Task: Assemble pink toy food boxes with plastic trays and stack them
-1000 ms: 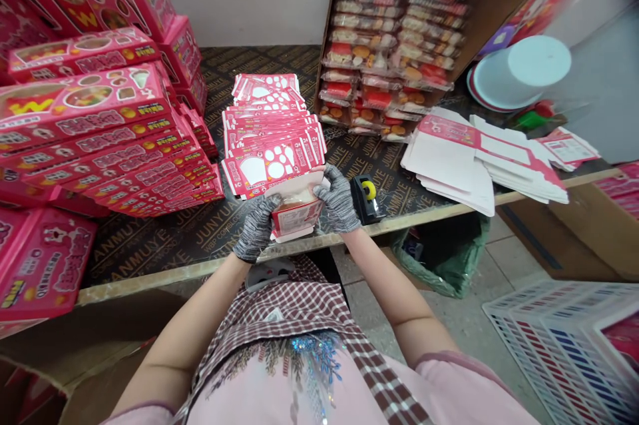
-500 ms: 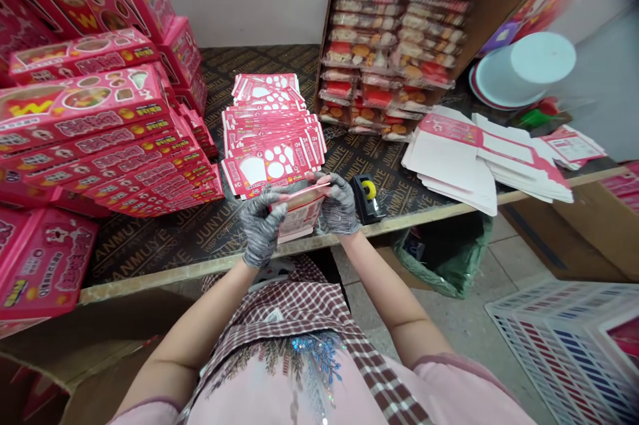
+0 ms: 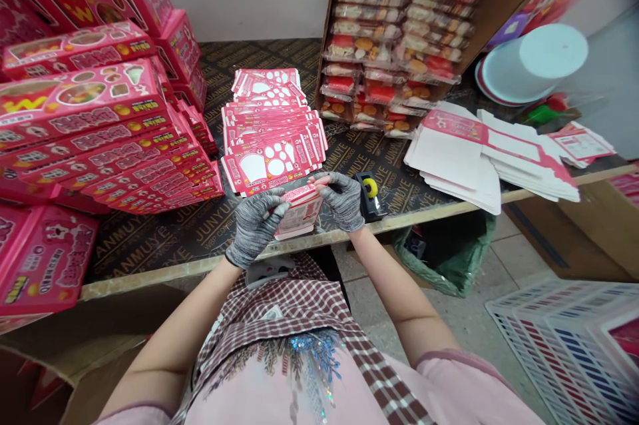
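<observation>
Between my two gloved hands stands a small pink and white cardboard box (image 3: 300, 212), above the front edge of the table. My left hand (image 3: 256, 222), in a grey knit glove, pinches its left side near the top. The bare fingertips of my right hand (image 3: 342, 198) close on its upper right corner. Just beyond the box lies a fanned stack of flat pink cartons (image 3: 274, 138) with oval cutouts. A black tape dispenser (image 3: 370, 197) with a yellow core stands beside my right hand.
Filled pink boxes (image 3: 100, 138) are piled high at the left. An open brown carton (image 3: 327, 32) holds rows of wrapped candy packs (image 3: 369, 45). White-backed card sheets (image 3: 449, 158) and a pale blue tub (image 3: 534, 62) are at the right. Below hang a green bag (image 3: 449, 265) and a white plastic crate (image 3: 549, 338).
The top of the box now shows a flat pink panel where an edge stood up before. My right fingers have shifted slightly along its top; my left hand has turned a little.
</observation>
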### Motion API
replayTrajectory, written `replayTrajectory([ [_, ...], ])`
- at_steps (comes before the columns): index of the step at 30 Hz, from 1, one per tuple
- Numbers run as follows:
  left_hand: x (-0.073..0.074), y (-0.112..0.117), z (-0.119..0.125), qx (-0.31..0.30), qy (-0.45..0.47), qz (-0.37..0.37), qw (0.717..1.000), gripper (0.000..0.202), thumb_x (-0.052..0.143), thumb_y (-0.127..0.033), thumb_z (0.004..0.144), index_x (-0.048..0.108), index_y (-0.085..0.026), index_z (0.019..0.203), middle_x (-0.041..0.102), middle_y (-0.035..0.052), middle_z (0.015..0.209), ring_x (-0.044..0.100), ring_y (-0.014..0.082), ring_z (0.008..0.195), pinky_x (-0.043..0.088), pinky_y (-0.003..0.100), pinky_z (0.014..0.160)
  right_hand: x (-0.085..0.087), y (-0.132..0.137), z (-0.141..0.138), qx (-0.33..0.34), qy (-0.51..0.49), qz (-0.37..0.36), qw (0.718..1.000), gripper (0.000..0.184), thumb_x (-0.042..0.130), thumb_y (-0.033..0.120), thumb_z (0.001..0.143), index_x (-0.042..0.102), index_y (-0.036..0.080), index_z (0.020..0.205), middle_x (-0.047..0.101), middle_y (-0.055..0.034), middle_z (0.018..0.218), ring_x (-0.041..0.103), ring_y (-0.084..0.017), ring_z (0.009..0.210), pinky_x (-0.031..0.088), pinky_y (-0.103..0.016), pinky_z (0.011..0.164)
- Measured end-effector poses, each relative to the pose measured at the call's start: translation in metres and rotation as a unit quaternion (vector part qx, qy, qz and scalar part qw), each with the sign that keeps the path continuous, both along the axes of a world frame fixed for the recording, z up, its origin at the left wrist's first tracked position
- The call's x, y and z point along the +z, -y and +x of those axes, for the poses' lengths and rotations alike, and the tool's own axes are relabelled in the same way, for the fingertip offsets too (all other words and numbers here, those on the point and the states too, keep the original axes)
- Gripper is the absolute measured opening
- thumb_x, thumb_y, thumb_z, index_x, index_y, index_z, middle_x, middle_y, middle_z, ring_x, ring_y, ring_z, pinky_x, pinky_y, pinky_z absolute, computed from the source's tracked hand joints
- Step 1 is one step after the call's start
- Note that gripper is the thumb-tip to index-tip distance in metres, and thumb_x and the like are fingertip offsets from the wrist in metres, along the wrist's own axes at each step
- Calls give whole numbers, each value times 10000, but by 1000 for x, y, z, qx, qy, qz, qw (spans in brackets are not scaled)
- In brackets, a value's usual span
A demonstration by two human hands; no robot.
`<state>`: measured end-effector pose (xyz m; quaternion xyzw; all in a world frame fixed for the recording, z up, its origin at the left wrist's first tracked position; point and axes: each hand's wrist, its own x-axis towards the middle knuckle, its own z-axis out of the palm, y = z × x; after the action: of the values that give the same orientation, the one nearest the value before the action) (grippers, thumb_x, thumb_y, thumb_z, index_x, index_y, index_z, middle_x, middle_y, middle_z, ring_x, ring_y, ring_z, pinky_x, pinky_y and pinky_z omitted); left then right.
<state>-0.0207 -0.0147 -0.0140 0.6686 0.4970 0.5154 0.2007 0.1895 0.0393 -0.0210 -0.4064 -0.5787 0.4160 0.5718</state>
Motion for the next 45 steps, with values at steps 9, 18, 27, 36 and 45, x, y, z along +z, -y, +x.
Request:
replayTrajectory([
  [9,12,-9,20,-18,-320,105,941,241,585,-301,920,711,-178,1084,754,128,1054,713,266,964,540,454,948,-15,19,14,15,137,188,973,184,735,340,841,776,307,1018,752,-58,1191,675,-269,1183,503,-478,1072],
  [18,18,-16,23,-57,-435,19,898,527,387,-131,953,558,-326,1412,680,132,1173,687,266,915,532,391,781,-54,18,157,-319,298,10,899,186,681,362,795,753,208,868,747,-117,1035,650,-289,1083,452,-511,1063],
  [27,19,-13,27,-50,-478,81,873,551,402,-117,915,576,-309,1401,690,148,1123,675,294,899,519,393,715,-93,3,176,-235,320,-105,912,96,735,254,665,663,218,613,749,-77,921,665,-258,1004,479,-452,1017],
  [36,13,-18,21,-25,-423,73,903,458,451,-151,918,618,-264,1330,713,143,1125,696,278,863,518,371,673,-105,30,170,-296,110,-185,931,265,679,456,691,674,201,763,675,4,712,605,-170,712,519,-370,800],
  [45,5,-21,22,-22,-393,103,914,297,481,-242,935,670,-178,1156,731,153,1102,705,281,937,548,395,774,-117,43,158,-369,125,-177,904,266,664,475,621,566,232,574,621,3,637,540,-187,706,505,-374,798],
])
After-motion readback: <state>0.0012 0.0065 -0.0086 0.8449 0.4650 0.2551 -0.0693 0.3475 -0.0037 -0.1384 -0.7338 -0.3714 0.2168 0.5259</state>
